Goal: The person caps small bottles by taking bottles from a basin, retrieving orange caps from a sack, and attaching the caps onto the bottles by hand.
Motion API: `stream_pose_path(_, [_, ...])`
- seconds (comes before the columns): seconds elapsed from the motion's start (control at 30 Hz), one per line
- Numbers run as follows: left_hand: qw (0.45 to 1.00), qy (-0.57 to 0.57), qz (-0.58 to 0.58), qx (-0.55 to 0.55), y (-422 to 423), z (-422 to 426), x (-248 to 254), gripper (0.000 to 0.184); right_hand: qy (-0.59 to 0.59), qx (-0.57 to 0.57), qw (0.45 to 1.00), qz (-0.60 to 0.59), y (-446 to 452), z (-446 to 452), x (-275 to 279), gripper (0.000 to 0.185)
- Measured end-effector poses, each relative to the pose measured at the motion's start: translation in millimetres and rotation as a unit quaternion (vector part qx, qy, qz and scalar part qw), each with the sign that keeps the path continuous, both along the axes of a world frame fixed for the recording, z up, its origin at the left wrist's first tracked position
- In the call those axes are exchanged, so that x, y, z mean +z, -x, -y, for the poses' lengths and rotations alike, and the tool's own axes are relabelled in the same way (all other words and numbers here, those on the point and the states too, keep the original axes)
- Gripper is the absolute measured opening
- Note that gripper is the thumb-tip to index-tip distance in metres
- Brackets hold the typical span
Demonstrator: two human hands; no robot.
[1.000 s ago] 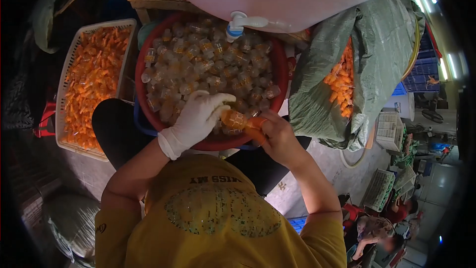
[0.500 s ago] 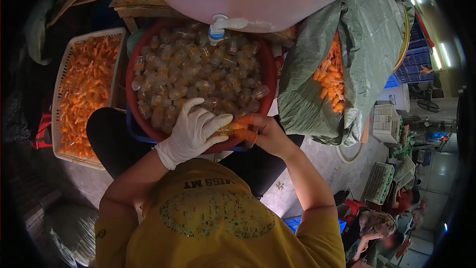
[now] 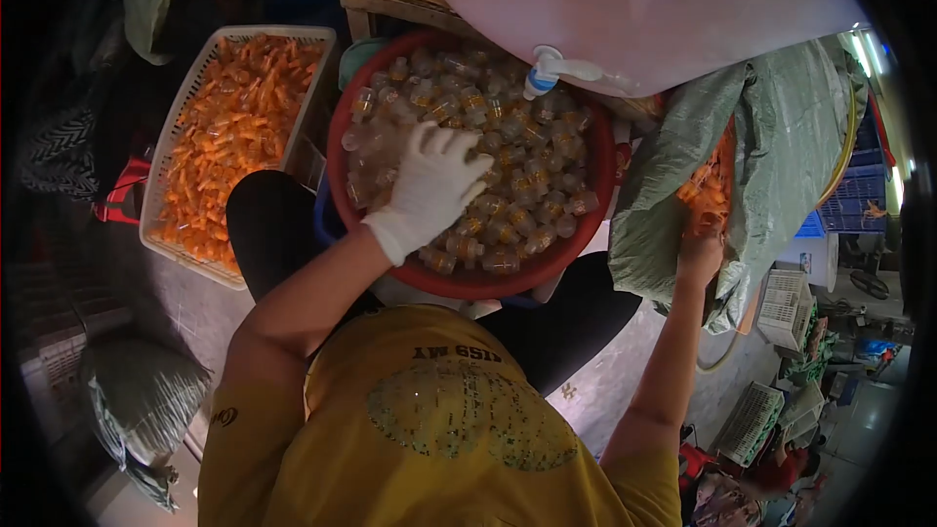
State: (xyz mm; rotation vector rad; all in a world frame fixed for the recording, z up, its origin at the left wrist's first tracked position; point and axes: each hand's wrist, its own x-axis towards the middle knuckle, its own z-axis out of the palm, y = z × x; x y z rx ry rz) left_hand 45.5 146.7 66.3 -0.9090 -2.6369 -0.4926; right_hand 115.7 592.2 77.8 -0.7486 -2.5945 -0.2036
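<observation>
My left hand [image 3: 434, 185], in a white glove, lies over the small clear bottles [image 3: 522, 176] in the red tub [image 3: 605, 171]. Its fingers are apart, and no bottle shows in its grasp. My right hand [image 3: 701, 244], without a glove, reaches into the slit of the green woven sack [image 3: 664, 171], at the orange caps [image 3: 708, 185]. Its fingertips are hidden among the caps, so what it holds cannot be made out.
Left of the tub stands a white basket [image 3: 151, 190] of orange-capped pieces. A large pale container with a tap [image 3: 542, 73] overhangs the tub's back. Crates [image 3: 752, 420] and part of a person [image 3: 776, 473] are at the lower right.
My hands have separated. The left has moved over the bottles and the right into the sack. The orange-capped bottle that was between them is no longer seen there. The whole view has shifted.
</observation>
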Motion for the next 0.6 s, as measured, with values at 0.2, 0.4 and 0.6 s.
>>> stream_pose_path(0.2, [0.997,0.068,0.005,0.019,18.9,-18.5,-26.4,0.032,0.038,0.058,0.998,0.006,-32.6,-18.9,15.9,0.016])
stream_pose_path(0.4, [0.720,-0.446,0.530,0.028,7.0,13.8,6.6,0.035,0.258,0.139,0.941,-0.172,-42.4,8.1,56.8,0.019])
stream_pose_path(0.6, [0.621,-0.584,0.515,-0.089,11.1,0.1,27.6,0.043,0.548,0.345,0.740,-0.184,9.1,145.7,106.5,0.013])
